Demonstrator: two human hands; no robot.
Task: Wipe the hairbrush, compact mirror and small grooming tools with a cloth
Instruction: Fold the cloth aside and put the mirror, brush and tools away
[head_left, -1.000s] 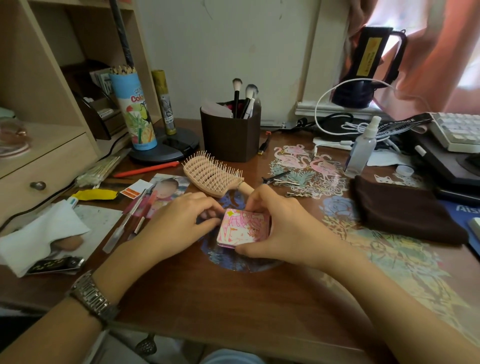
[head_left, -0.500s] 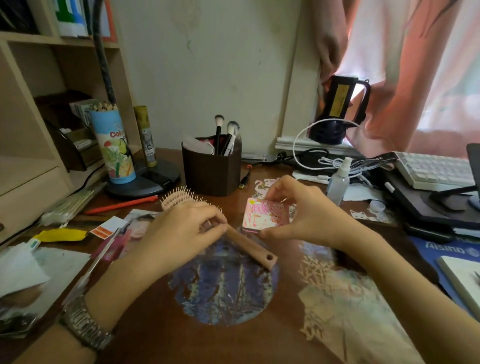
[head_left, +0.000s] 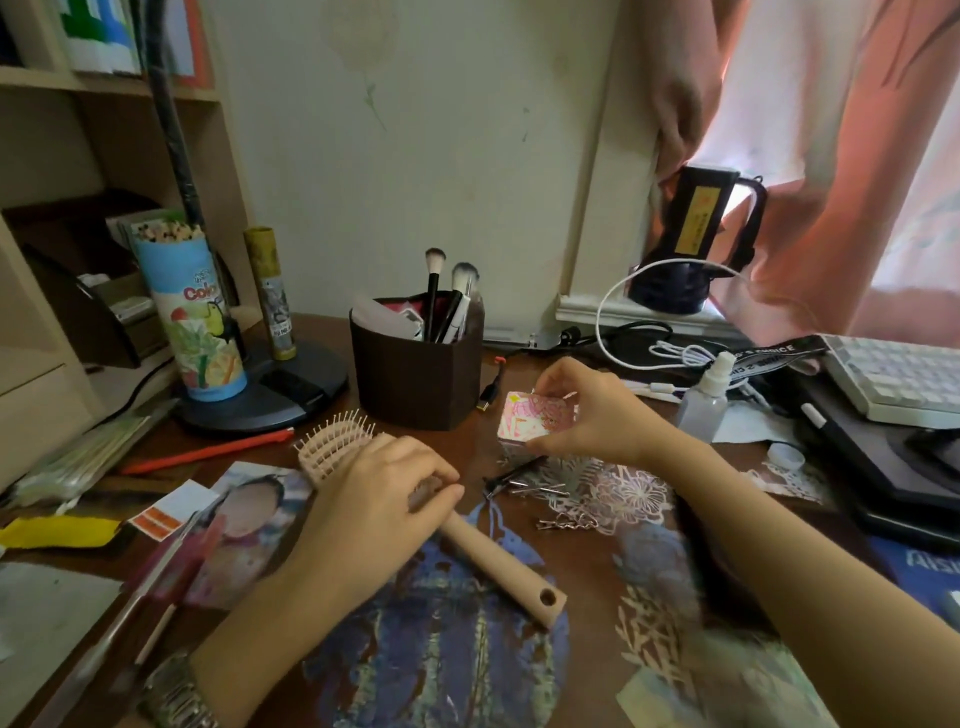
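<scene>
The compact mirror (head_left: 537, 415), lifted off the counter (head_left: 587, 571) a second ago, is pinched in the right hand (head_left: 597, 410) beyond the hairpins (head_left: 535, 488). The hairbrush (head_left: 452, 519) has been grasped by the left hand (head_left: 384, 499). No cloth is held; wiping seems not begun.

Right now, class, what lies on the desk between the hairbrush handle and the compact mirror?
In the head view, small metal tools lie between hairbrush and mirror.
</scene>
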